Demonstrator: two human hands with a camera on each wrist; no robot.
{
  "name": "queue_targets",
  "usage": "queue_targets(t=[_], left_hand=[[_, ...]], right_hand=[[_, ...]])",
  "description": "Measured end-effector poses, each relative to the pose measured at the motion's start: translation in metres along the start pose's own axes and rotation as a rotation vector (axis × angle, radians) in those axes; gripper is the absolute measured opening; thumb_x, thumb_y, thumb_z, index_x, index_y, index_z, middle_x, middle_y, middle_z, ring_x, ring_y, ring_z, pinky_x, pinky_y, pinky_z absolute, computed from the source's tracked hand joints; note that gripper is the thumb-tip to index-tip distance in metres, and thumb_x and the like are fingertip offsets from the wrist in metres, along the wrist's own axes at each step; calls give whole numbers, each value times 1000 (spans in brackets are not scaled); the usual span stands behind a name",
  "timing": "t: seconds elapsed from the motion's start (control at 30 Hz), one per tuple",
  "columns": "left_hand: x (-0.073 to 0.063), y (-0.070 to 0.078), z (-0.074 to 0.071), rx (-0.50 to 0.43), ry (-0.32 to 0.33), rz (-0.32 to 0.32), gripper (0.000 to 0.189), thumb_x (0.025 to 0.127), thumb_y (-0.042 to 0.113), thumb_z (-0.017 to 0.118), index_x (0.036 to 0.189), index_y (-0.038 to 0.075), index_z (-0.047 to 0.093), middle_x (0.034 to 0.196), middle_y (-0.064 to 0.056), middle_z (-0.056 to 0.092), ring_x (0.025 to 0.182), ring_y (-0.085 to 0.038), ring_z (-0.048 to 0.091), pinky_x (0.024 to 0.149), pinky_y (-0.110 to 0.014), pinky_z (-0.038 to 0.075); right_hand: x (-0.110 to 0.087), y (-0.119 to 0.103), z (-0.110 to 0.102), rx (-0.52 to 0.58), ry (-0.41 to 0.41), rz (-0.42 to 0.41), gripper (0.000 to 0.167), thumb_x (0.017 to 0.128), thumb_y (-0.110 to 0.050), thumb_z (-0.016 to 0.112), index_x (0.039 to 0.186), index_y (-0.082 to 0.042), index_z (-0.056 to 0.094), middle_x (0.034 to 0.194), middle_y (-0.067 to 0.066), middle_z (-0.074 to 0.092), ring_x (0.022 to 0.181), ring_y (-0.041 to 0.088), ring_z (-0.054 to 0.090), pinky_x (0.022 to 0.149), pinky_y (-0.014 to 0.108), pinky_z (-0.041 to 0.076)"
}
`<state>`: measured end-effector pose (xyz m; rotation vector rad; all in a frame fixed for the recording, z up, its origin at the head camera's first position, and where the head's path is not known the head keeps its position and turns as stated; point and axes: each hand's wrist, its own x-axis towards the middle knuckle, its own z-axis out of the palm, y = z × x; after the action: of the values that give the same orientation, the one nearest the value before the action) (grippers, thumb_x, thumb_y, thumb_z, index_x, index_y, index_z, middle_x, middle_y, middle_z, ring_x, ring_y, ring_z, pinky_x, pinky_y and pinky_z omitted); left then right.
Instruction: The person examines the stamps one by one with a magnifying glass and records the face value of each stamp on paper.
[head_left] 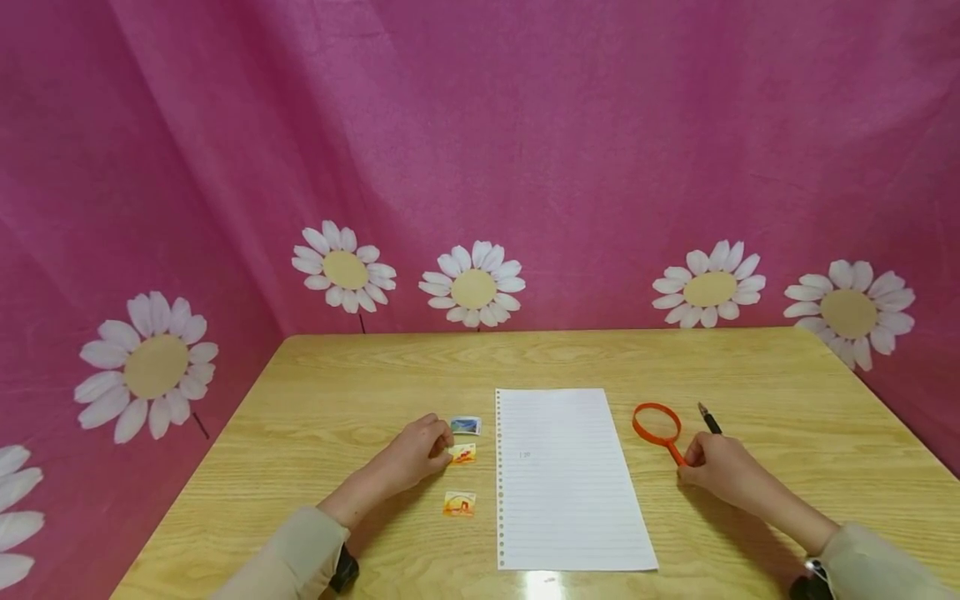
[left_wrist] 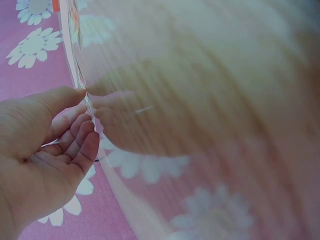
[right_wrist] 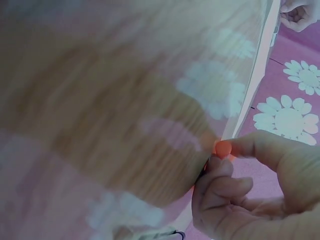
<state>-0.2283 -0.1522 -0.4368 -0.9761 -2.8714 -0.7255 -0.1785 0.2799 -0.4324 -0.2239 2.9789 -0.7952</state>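
My left hand (head_left: 417,451) pinches the left edge of a yellow-and-red stamp (head_left: 464,454), thumb and forefinger at its edge. Just beyond it lies a blue stamp (head_left: 467,426), and another yellow-orange stamp (head_left: 459,504) lies nearer to me. On the right, my right hand (head_left: 723,468) holds the handle end of an orange magnifying glass (head_left: 673,451) between thumb and forefinger. Its round lens lies toward the paper, pointing away from me. In the right wrist view the orange handle end (right_wrist: 223,148) shows at the fingertips, the other fingers curled beneath.
Between the hands lies a lined sheet of paper (head_left: 573,500) with punched holes and a small pencil-like mark. A black pen (head_left: 708,418) lies beyond the right hand, partly hidden by it. A pink curtain (head_left: 570,167) with daisies stands behind the wooden table (head_left: 360,367).
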Motion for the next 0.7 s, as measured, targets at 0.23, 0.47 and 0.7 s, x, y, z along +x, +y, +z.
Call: queue_targets(t=[0.23, 0.47, 0.7], left_hand=[[0, -1, -1, -8, 0, 19, 11, 85, 2, 71, 90, 2, 61, 81, -4, 53, 73, -9, 48, 66, -21, 45], [0, -2, -1, -2, 4, 4, 13, 84, 3, 72, 89, 2, 61, 80, -4, 52, 72, -9, 46, 65, -20, 43], [1, -2, 0, 6, 5, -3, 12, 85, 3, 72, 89, 2, 61, 80, -3, 52, 72, -9, 47, 65, -20, 44]], right_hand=[[0, 1, -2, 23, 32, 34, 13, 80, -4, 70, 79, 1, 58, 72, 5, 61, 64, 12, 49, 55, 22, 40], [-4, 3, -5, 7, 69, 21, 12, 81, -4, 69, 81, 1, 58, 73, 5, 63, 65, 12, 54, 54, 21, 42], [-7, 2, -8, -39, 130, -16, 12, 81, -4, 70, 83, 0, 58, 71, 3, 61, 61, 8, 49, 52, 22, 40]])
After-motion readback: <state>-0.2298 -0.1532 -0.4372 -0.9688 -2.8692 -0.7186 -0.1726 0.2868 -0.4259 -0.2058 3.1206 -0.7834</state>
